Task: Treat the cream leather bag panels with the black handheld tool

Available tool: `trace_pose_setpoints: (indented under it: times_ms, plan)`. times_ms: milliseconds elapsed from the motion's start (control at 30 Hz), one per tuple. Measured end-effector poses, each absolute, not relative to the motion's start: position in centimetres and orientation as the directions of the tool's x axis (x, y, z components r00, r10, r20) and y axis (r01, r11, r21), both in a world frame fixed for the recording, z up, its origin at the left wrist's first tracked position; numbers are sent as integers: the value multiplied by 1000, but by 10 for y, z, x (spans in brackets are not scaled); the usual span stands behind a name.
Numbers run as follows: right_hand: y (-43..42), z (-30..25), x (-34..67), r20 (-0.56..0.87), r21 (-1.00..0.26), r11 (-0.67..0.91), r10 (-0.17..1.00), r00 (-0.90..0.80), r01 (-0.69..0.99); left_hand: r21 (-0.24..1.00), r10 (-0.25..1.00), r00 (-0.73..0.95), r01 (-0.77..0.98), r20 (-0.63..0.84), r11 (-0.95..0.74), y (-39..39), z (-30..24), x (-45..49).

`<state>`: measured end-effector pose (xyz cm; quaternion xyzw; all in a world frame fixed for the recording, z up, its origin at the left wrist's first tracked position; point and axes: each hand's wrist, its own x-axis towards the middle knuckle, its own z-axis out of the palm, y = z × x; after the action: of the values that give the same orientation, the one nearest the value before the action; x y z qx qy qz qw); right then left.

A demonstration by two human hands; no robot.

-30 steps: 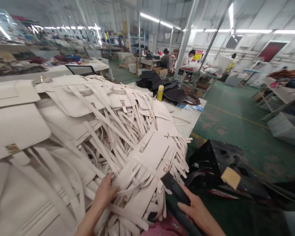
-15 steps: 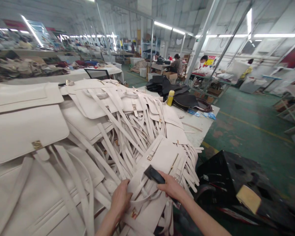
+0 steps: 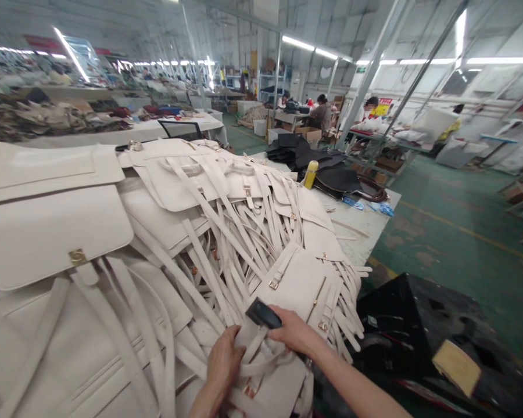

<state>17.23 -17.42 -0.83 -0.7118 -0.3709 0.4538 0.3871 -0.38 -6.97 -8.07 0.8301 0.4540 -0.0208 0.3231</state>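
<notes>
Gripping the black tool (image 3: 264, 313), my right hand (image 3: 290, 331) has moved over the piled cream bag (image 3: 298, 267); work now centres beside my left hand (image 3: 224, 355), whose grip I cannot tell.

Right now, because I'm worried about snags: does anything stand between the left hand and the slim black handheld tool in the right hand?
Nothing visible stands between the left hand and the slim black handheld tool; a curved, flat cream strap lies nearer the wearer.

The left hand (image 3: 222, 361), fingers (image 3: 232, 333) bent, is near the curled right hand (image 3: 294, 330), both forearms (image 3: 346, 374) extended.
</notes>
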Motion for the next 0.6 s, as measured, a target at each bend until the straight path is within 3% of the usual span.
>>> trace_pose_setpoints:
  times_ms: [167, 233, 367, 500, 600]
  plan:
    - [-157, -14, 164, -296, -884, -424, 834, 466, 197, 578, 758, 590, 733, -276, -360, -78, -80, -5]
    - [-161, -11, 169, -281, -890, -419, 816, 506, 180, 670, 742, 594, 691, -310, -273, -73, -79, -3]
    - [-187, -5, 175, -311, -912, -401, 813, 492, 85, 839, 588, 676, 544, -445, 9, -50, -70, 12]
    - [-213, -12, 168, -381, -921, -368, 792, 477, -126, 864, 441, 743, 430, -503, 262, -39, -55, 36]
    - [-226, -15, 165, -408, -911, -374, 775, 482, -171, 861, 331, 831, 300, -447, 411, -46, -53, 50]
